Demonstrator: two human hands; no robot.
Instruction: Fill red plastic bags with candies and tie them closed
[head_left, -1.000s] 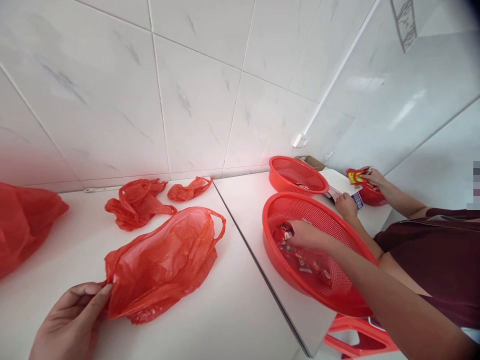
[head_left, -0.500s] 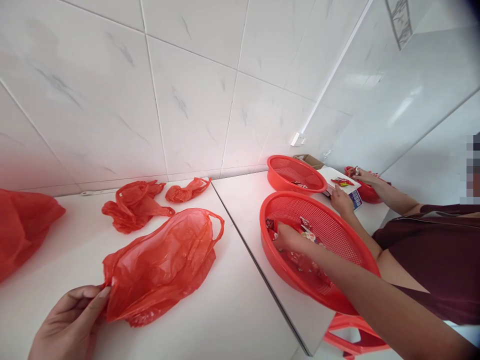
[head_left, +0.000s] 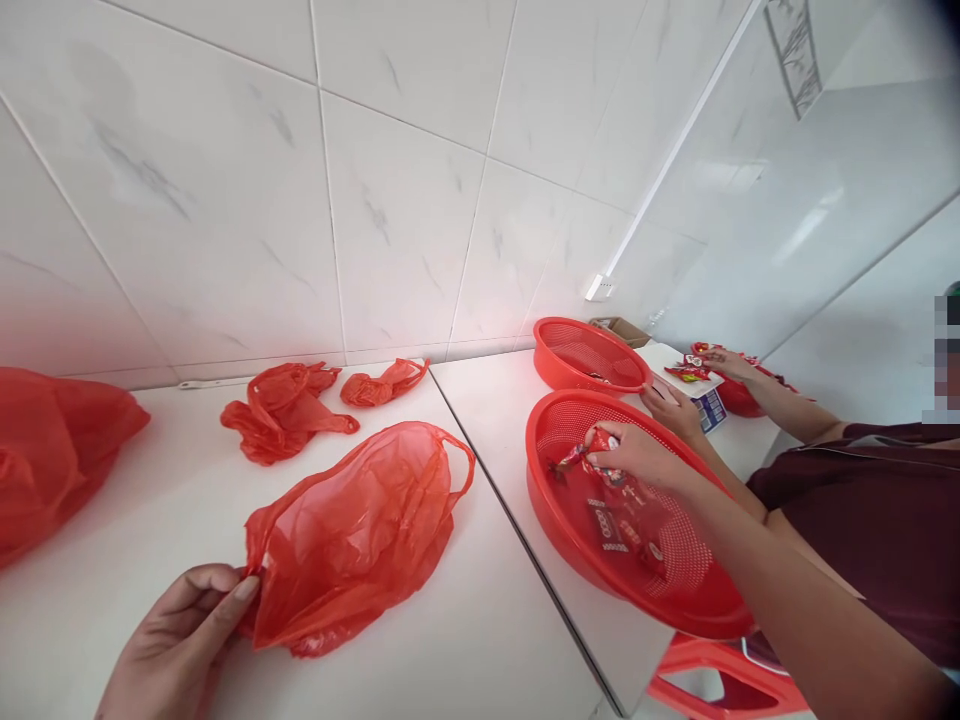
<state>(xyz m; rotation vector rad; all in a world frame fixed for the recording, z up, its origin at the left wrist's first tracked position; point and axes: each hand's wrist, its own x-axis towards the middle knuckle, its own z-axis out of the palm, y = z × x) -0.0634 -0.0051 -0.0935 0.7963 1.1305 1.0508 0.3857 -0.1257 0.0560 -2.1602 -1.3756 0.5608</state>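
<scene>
My left hand (head_left: pixel 184 625) pinches the near left edge of an open red plastic bag (head_left: pixel 360 540), which lies on the white table (head_left: pixel 450 650). On the right, my right hand (head_left: pixel 630 455) is inside the large red mesh basket (head_left: pixel 536 480), its fingers closed round red-wrapped packets (head_left: pixel 600 445). More wrapped packets (head_left: pixel 637 535) lie on the basket's bottom, beneath my right forearm.
Two crumpled red bags (head_left: pixel 281 410) (head_left: pixel 382 383) lie near the wall, and a bigger red bag (head_left: pixel 60 450) at far left. A second red basket (head_left: pixel 555 360) stands behind. At right, a person's hand (head_left: pixel 731 362) is over a scale with packets. A red stool (head_left: pixel 720 680) stands below.
My right hand has risen from the basket's left side and moved right, now with packets in its fingers. The other person's hands have shifted slightly. The view has moved a little left.
</scene>
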